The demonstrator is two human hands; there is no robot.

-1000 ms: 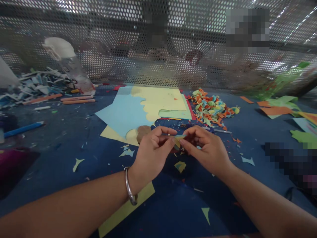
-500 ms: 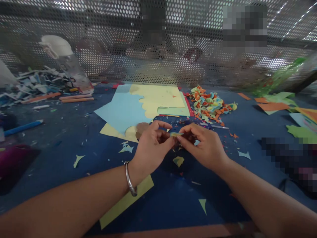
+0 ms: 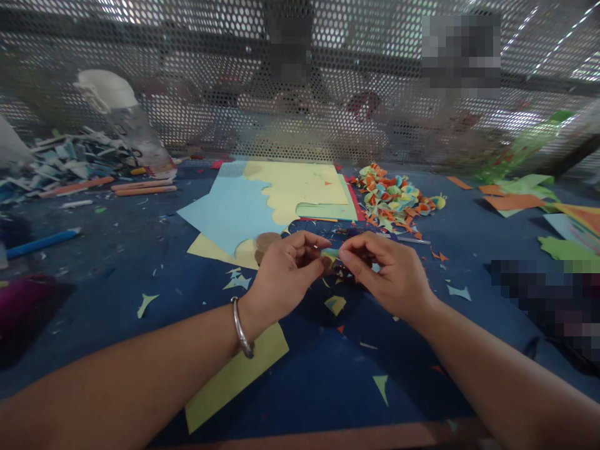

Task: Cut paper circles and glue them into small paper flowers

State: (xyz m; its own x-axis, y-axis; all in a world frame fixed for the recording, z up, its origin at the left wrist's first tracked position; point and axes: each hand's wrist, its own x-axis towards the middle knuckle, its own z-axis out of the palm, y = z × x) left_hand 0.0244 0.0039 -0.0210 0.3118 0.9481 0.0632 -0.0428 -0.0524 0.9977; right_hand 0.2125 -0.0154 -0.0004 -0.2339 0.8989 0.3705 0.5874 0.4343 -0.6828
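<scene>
Between my two hands is a small folded piece of coloured paper [image 3: 330, 253], yellow-green and bluish. My left hand [image 3: 284, 272], with a silver bangle at the wrist, has its thumb and fingers curled round the left side of the piece. The right side is pinched by the thumb and forefinger of my right hand [image 3: 391, 269]. Below them on the dark blue table lies another small yellow and blue paper piece [image 3: 335, 305]. A yellow paper strip [image 3: 239, 378] lies under my left forearm. Brown round discs [image 3: 267, 240] sit just behind my left hand, partly hidden.
Cut blue paper [image 3: 234, 206] and yellow sheets [image 3: 309, 178] lie ahead, beside a pile of small folded paper pieces [image 3: 394, 194]. A clear bottle [image 3: 135, 134] stands back left near a blue pencil [image 3: 44, 242]. Perforated metal mesh [image 3: 225, 125] rises behind; scraps [image 3: 382, 387] are scattered about.
My fingers have shifted on the small paper piece: the left thumb has drawn back to the left, and the two hands' fingertips are slightly farther apart. The view has shifted slightly.
</scene>
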